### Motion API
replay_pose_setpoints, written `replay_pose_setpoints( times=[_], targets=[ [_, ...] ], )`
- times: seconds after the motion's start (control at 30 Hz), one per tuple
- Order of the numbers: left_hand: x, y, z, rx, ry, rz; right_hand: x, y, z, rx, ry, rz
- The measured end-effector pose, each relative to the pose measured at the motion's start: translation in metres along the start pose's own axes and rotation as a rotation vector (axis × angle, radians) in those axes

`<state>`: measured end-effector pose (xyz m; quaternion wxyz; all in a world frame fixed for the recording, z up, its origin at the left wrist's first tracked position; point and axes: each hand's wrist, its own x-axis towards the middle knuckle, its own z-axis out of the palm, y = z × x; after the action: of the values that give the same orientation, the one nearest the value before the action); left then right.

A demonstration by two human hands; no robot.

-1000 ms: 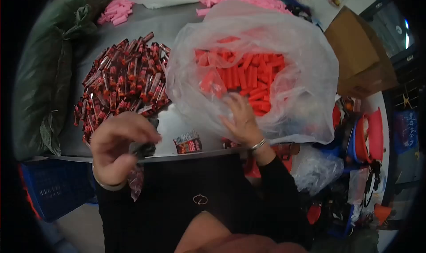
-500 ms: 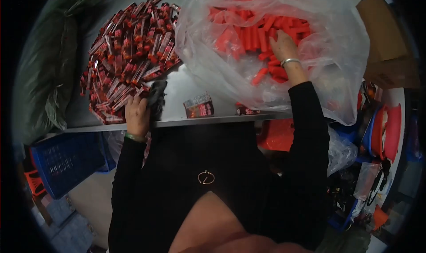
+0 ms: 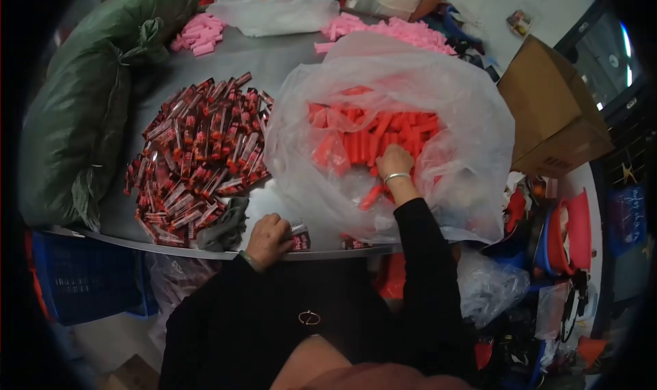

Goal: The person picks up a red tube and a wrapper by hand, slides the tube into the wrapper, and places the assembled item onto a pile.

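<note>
My left hand (image 3: 269, 241) is at the table's front edge, fingers curled and pressed together against a small stack of printed clear wrappers (image 3: 300, 237). Whatever its fingertips pinch is hidden. Inside a large clear plastic bag (image 3: 472, 126), my right hand (image 3: 395, 163) has its fingers closed down among red tubes (image 3: 356, 147); one tube shows at the fingertips. To the left lies a big heap of small wrapped red and dark packs (image 3: 202, 140). A crumpled dark grey cloth (image 3: 224, 227) sits between that heap and my left hand.
A stuffed green sack (image 3: 75, 137) lies along the table's left side. Pink tubes (image 3: 393, 33) and a white plastic bag (image 3: 277, 10) are at the far edge, near other people. A cardboard box (image 3: 554, 113) stands right; a blue crate (image 3: 85, 277) is below left.
My left hand has moved right, from the pack heap and grey cloth to the wrappers. My right hand stays among the red tubes. The view has tilted up, showing more of the table's far side.
</note>
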<state>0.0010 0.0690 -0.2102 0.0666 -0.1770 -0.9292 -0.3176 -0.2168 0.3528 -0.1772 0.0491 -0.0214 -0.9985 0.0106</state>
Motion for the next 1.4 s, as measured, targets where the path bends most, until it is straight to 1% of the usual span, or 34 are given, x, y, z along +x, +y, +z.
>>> replay_pose_setpoints(
  times=[0.03,0.07,0.1,0.17,0.23,0.27,0.33,0.37,0.43,0.47,0.53,0.57,0.63,0.67,0.73,0.77,0.83,0.87,0.93,0.97,1.03,1.1,1.17,1.2,1.27,1.33,1.37,1.4],
  targets=[
    [0.0,-0.002,0.004,-0.003,0.03,0.019,0.0,0.0,-0.002,0.012,-0.022,0.008],
    [-0.001,-0.007,0.007,-0.038,0.006,-0.008,-0.001,0.0,-0.003,0.006,0.006,0.004],
    [0.001,-0.009,0.007,-0.071,-0.023,-0.038,-0.005,-0.001,-0.006,0.058,-0.014,0.027],
    [0.003,-0.008,0.005,-0.114,-0.012,-0.049,-0.009,0.005,-0.008,0.107,-0.033,0.054],
    [0.002,-0.007,0.002,-0.265,-0.042,-0.202,-0.009,0.019,-0.002,0.245,0.045,0.05],
    [0.003,-0.009,0.001,-0.263,-0.042,-0.201,-0.006,0.026,0.0,0.247,0.047,0.05],
    [0.001,-0.01,0.004,-0.326,0.001,-0.262,-0.003,0.038,0.002,0.515,0.174,0.005],
    [-0.001,-0.011,0.005,-0.327,-0.001,-0.265,-0.002,0.043,0.004,0.514,0.17,0.006],
    [-0.001,-0.017,0.009,-0.294,0.011,-0.226,-0.004,0.046,-0.004,1.153,0.038,0.157],
    [-0.002,-0.023,0.015,-0.295,0.012,-0.224,-0.008,0.046,-0.007,1.152,0.04,0.157],
    [-0.004,-0.031,0.025,-0.504,0.012,-0.322,-0.023,0.034,-0.019,1.341,0.01,0.075],
    [-0.007,-0.03,0.024,-0.504,0.012,-0.327,-0.033,0.029,-0.025,1.341,0.005,0.075],
    [-0.002,-0.018,0.013,-0.445,0.026,-0.334,-0.047,0.02,-0.036,1.468,-0.067,-0.007],
    [-0.001,-0.016,0.011,-0.443,0.025,-0.334,-0.051,0.016,-0.036,1.471,-0.067,-0.006],
    [-0.001,-0.015,0.01,-0.442,-0.019,-0.391,-0.06,0.009,-0.034,1.542,-0.129,-0.06],
    [-0.002,-0.015,0.011,-0.442,-0.016,-0.39,-0.065,0.006,-0.033,1.542,-0.129,-0.064],
    [-0.003,-0.018,0.014,-0.279,0.044,-0.186,-0.075,-0.001,-0.033,1.597,-0.222,-0.101],
    [-0.002,-0.019,0.014,-0.279,0.048,-0.186,-0.08,-0.005,-0.033,1.573,-0.215,-0.108],
    [-0.003,-0.02,0.015,-0.157,0.083,-0.034,-0.088,-0.009,-0.032,1.568,-0.231,-0.128],
    [-0.003,-0.018,0.013,-0.159,0.082,-0.036,-0.091,-0.011,-0.031,1.563,-0.245,-0.144],
    [0.001,-0.011,0.006,-0.014,0.109,0.089,-0.098,-0.016,-0.034,1.608,-0.247,-0.136],
    [0.001,-0.007,0.003,0.028,0.096,0.085,-0.098,-0.018,-0.033,1.651,-0.244,-0.13],
    [0.002,-0.006,0.003,0.07,0.084,0.081,-0.093,-0.018,-0.029,1.86,-0.357,-0.044],
    [0.002,-0.006,0.003,0.067,0.112,0.062,-0.09,-0.018,-0.031,1.859,-0.356,-0.047],
    [0.001,-0.006,0.003,0.062,0.129,0.033,-0.083,-0.018,-0.033,2.09,-0.313,-0.006],
    [0.003,-0.008,-0.001,0.019,0.213,0.043,-0.078,-0.019,-0.043,2.15,-0.356,0.029],
    [0.004,-0.007,-0.004,-0.005,0.209,0.008,-0.077,-0.019,-0.049,2.208,-0.395,0.059],
    [0.007,-0.006,-0.007,-0.033,0.227,0.007,-0.077,-0.02,-0.054,2.207,-0.402,0.044]
  ],
)
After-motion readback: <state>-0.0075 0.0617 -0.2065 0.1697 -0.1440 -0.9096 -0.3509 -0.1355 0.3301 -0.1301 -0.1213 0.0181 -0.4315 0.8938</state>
